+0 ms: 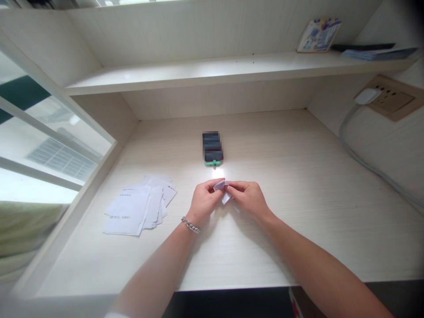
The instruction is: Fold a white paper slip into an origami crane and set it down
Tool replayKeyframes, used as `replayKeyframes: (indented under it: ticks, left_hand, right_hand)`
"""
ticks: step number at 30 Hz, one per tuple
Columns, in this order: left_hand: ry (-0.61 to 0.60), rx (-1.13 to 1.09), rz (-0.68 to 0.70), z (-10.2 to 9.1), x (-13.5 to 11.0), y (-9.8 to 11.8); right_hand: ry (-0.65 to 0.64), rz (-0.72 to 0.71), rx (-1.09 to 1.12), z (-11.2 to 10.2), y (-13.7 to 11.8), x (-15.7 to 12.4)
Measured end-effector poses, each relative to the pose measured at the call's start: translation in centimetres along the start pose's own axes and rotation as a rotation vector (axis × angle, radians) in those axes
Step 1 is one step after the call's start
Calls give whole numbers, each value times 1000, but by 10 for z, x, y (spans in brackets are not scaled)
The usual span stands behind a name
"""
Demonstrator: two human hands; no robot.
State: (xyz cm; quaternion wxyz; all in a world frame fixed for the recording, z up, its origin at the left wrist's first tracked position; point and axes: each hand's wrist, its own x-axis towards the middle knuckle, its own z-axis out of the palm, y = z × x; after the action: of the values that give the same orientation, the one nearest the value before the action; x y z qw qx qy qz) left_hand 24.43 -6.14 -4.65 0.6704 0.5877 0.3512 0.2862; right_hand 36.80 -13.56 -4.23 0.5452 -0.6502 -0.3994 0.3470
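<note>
Along the front half of the desk point(298, 198), I'm pinching a small folded paper point(221, 190) between my left hand point(204, 201) and right hand point(247, 198); paper stack point(139, 205) sits left, phone point(212, 148) behind

Loose white paper sheets point(139, 206) lie left on the table point(281, 176), a phone in a green case point(212, 148) beyond; shelf point(198, 73) above carries a booklet point(319, 35); white plug point(367, 96) in wall socket point(394, 99), grey cable point(364, 154) trailing down.
</note>
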Motion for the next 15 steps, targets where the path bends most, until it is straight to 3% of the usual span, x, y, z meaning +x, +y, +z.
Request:
replayKeyframes:
  ticks: [5,11,15]
  left_hand:
    - [-8,36,30,1,-1,3]
    - [-36,120,54,-2,-1,2]
    - [-38,134,33,-1,-2,4]
  right_hand:
    - [-40,-30,-45,-2,2,0]
    - [49,-152,-180,-3,0,-1]
    - [55,-161,-186,-4,0,-2]
